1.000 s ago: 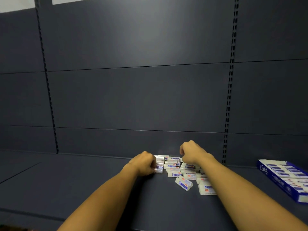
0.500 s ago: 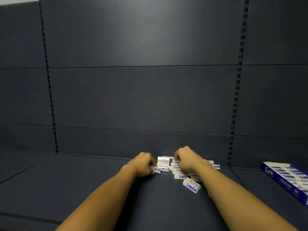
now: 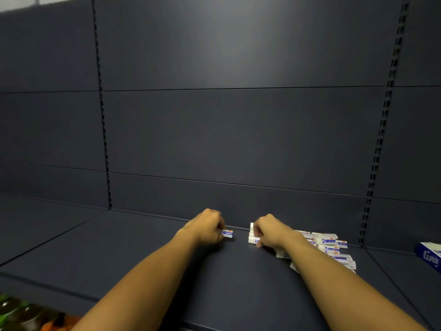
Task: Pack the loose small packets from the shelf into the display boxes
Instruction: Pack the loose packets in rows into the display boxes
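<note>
- While the left hand pinches one small packet, the right hand curls round a stack on the shelf.
- Packets look light, stiff, boxy; best gripped across their long sides.

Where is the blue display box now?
In the head view the display box lies on the shelf at the far right edge, cut off by the frame, right of the loose packets beside the right hand.
</note>
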### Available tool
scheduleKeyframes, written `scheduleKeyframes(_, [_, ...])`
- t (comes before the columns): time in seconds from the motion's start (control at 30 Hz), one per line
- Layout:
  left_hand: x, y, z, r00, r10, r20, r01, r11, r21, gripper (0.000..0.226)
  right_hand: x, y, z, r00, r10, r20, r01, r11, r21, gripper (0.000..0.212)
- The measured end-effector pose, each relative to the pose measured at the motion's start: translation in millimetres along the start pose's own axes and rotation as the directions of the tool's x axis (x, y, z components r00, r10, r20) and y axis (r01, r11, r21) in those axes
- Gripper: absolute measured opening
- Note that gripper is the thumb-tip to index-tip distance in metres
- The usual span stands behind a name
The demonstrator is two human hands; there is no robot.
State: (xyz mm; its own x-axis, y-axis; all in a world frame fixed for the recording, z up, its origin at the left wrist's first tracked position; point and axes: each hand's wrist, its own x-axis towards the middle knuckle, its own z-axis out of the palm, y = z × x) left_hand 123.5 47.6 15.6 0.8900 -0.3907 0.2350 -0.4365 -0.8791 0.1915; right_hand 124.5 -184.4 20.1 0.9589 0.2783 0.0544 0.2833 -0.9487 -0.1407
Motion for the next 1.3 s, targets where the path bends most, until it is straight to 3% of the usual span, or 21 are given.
scheduleKeyframes(0.3, [-9,-18,-2,0.999,0.023,0.048,-0.024,1.0,0.007,0.02,5,-5,-5,0.993,0.075,0.092,-0.077,0.997,0.022,0.023])
scheduleKeyframes(0.6, [15,10,-28,0.993,0.117,-0.019,-0.112,0.98,0.162,0.02,-23,-1,-34,0.986,0.028,-0.163,-0.038,0.998,-0.057,0.016])
scheduleKeyframes(0.87, [39,72,-9,0.955,0.292,-0.056,-0.278,0.944,0.18,0.02,-88,49,-48,0.941,0.233,-0.247,-0.248,0.968,-0.031,0.013])
scheduleKeyframes(1.17, [47,157,25,0.905,0.424,-0.036,-0.423,0.905,0.037,0.022,-188,103,-56,0.86,0.441,-0.256,-0.461,0.887,-0.021,0.014])
scheduleKeyframes(1.3, [43,196,33,0.869,0.492,-0.043,-0.493,0.87,-0.016,0.035,-230,124,-61,0.819,0.503,-0.275,-0.532,0.846,-0.036,0.015])
